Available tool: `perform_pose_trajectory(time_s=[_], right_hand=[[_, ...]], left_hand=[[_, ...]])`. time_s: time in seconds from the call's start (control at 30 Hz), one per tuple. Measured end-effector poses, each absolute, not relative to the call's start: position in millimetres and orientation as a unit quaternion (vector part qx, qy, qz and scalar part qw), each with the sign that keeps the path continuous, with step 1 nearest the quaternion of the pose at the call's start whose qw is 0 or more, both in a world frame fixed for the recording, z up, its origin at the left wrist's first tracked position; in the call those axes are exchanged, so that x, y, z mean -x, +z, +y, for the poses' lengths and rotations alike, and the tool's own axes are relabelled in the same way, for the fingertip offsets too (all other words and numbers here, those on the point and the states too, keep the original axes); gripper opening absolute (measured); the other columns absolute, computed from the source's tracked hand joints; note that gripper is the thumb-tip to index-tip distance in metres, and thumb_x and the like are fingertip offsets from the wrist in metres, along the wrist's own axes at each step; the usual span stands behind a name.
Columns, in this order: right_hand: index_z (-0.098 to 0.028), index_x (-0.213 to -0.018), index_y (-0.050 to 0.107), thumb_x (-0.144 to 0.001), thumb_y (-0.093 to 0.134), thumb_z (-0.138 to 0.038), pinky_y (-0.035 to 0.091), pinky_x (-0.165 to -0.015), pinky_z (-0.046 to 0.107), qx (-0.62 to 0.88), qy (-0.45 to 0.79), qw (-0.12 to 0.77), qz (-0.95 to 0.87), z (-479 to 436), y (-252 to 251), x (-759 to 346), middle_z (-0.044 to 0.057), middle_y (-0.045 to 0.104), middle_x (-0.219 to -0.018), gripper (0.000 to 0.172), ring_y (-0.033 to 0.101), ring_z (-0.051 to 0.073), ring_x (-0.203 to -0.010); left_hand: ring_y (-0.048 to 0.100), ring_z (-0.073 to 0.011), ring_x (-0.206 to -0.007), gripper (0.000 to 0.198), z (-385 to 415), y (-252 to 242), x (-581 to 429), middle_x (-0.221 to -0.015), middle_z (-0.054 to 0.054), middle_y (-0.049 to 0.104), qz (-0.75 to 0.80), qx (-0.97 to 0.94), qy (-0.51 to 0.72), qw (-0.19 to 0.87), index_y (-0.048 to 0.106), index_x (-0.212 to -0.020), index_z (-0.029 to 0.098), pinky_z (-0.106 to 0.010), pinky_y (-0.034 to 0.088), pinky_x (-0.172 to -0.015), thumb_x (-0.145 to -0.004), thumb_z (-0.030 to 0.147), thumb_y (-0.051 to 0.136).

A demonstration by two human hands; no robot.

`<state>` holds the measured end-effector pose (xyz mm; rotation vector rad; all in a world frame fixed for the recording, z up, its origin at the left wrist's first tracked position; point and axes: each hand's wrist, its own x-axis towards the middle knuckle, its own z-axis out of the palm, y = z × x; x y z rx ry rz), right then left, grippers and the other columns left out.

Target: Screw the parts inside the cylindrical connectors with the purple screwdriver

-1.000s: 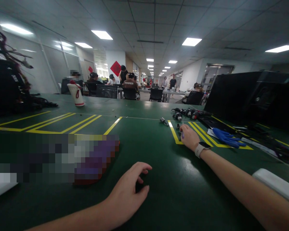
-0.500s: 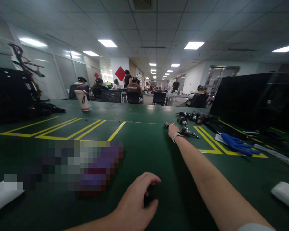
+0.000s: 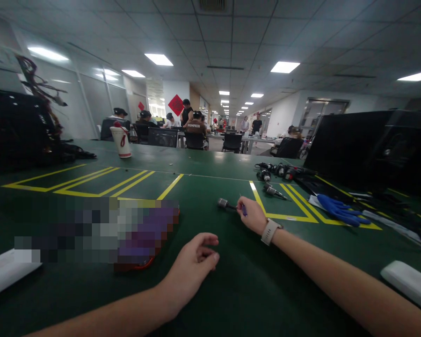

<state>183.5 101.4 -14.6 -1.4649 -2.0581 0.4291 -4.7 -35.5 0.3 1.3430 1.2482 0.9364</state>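
My right hand (image 3: pixel 250 214), a watch on its wrist, is closed on a small cylindrical metal part with a dark cable (image 3: pixel 226 204), held just above the green table (image 3: pixel 231 281) left of a yellow tape line. My left hand (image 3: pixel 195 263) rests on the table near the front with its fingers loosely curled and nothing in them. A second similar connector part (image 3: pixel 274 191) lies inside the yellow-taped box further back.
A pile of black connectors (image 3: pixel 277 170) lies at the back right beside black monitors (image 3: pixel 358 145). A blue glove (image 3: pixel 337 209) lies right. A white cup (image 3: pixel 121 142) stands back left. A blurred object (image 3: pixel 101 229) lies left. People sit at far desks.
My right hand reached far back to the connector pile, took hold of a small part and has drawn it toward me. My left hand's fingers have curled inward a little.
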Motion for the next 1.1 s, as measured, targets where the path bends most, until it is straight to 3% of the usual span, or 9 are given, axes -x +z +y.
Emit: perform_pose_trajectory(time_s=[0.03,0.2,0.4,0.57,0.73,0.8,0.9,1.0,1.1], right_hand=[[-0.012,-0.085,0.054,-0.081,0.056,-0.010,0.050,-0.077,0.038,0.529,0.192,0.305,-0.768,91.5,-14.9,-180.6,0.004,0.061,-0.088,0.004,0.061,0.017,-0.084],[-0.019,-0.070,0.034,-0.077,0.050,-0.003,0.054,-0.068,0.030,0.414,0.371,0.372,-0.743,50.0,-13.2,-160.7,0.001,0.060,-0.077,0.023,0.064,0.013,-0.072],[-0.020,-0.070,0.033,-0.076,0.053,-0.010,0.052,-0.066,0.028,0.258,0.507,0.390,-0.724,14.2,-8.6,-144.1,-0.001,0.056,-0.075,0.023,0.060,0.012,-0.069],[-0.019,-0.072,0.040,-0.074,0.051,-0.007,0.044,-0.058,0.024,0.231,0.403,0.390,-0.795,2.8,-5.6,-152.7,-0.001,0.052,-0.075,0.016,0.050,0.011,-0.066],[-0.017,-0.084,0.053,-0.081,0.052,-0.016,0.046,-0.071,0.032,0.274,0.309,0.433,-0.801,-2.1,10.4,-163.3,0.004,0.058,-0.086,0.004,0.055,0.016,-0.079],[-0.017,-0.092,0.058,-0.086,0.047,-0.022,0.046,-0.071,0.031,0.268,0.310,0.458,-0.789,-6.5,19.0,-166.2,0.004,0.060,-0.085,0.013,0.057,0.016,-0.080],[-0.018,-0.090,0.063,-0.089,0.041,-0.024,0.044,-0.063,0.028,0.234,0.311,0.492,-0.779,-18.2,30.3,-171.1,0.002,0.058,-0.073,0.023,0.055,0.014,-0.070],[-0.018,-0.083,0.060,-0.086,0.043,-0.022,0.040,-0.050,0.024,0.213,0.373,0.502,-0.750,-34.2,39.6,-174.4,0.000,0.052,-0.063,0.018,0.050,0.012,-0.056],[-0.019,-0.076,0.052,-0.078,0.044,-0.015,0.035,-0.042,0.021,0.215,0.404,0.459,-0.762,-49.3,47.6,-173.2,-0.003,0.047,-0.057,0.009,0.044,0.010,-0.047]], left_hand=[[0.059,-0.0217,-0.093,0.039,-34.2,1.8,5.0,-0.116,-0.013,0.055,0.524,-0.518,0.409,0.538,0.049,-0.114,0.013,-0.035,0.049,-0.077,-0.076,0.020,0.057],[0.061,-0.0237,-0.095,0.070,-33.2,10.4,6.6,-0.129,-0.021,0.044,0.534,-0.369,0.467,0.600,0.029,-0.132,0.009,-0.036,0.052,-0.076,-0.075,0.025,0.065],[0.058,-0.0241,-0.104,0.052,-36.7,11.3,10.8,-0.126,-0.013,0.053,0.471,-0.401,0.500,0.606,0.042,-0.126,0.020,-0.040,0.049,-0.086,-0.080,0.037,0.059],[0.052,-0.0218,-0.113,0.029,-41.0,9.3,12.9,-0.117,-0.006,0.061,0.451,-0.510,0.496,0.538,0.058,-0.105,0.021,-0.036,0.037,-0.099,-0.077,0.023,0.063],[0.049,-0.0210,-0.115,0.011,-40.7,9.0,16.2,-0.102,-0.003,0.065,0.420,-0.650,0.463,0.432,0.060,-0.084,0.021,-0.034,0.034,-0.099,-0.075,0.015,0.060],[0.053,-0.0207,-0.108,0.007,-40.7,9.4,16.6,-0.092,-0.002,0.063,0.426,-0.682,0.440,0.401,0.058,-0.080,0.020,-0.033,0.039,-0.093,-0.075,0.015,0.059],[0.056,-0.0160,-0.079,0.005,-42.4,9.1,15.1,-0.078,0.001,0.057,0.447,-0.703,0.414,0.366,0.053,-0.076,0.019,-0.027,0.044,-0.071,-0.075,0.018,0.058],[0.046,-0.0108,-0.059,0.011,-45.3,7.3,13.3,-0.066,0.005,0.049,0.470,-0.708,0.396,0.347,0.050,-0.070,0.019,-0.022,0.038,-0.055,-0.074,0.023,0.060],[0.040,-0.0091,-0.052,0.020,-47.4,5.2,12.5,-0.059,0.006,0.044,0.475,-0.712,0.382,0.349,0.046,-0.064,0.019,-0.021,0.032,-0.049,-0.072,0.028,0.062]])
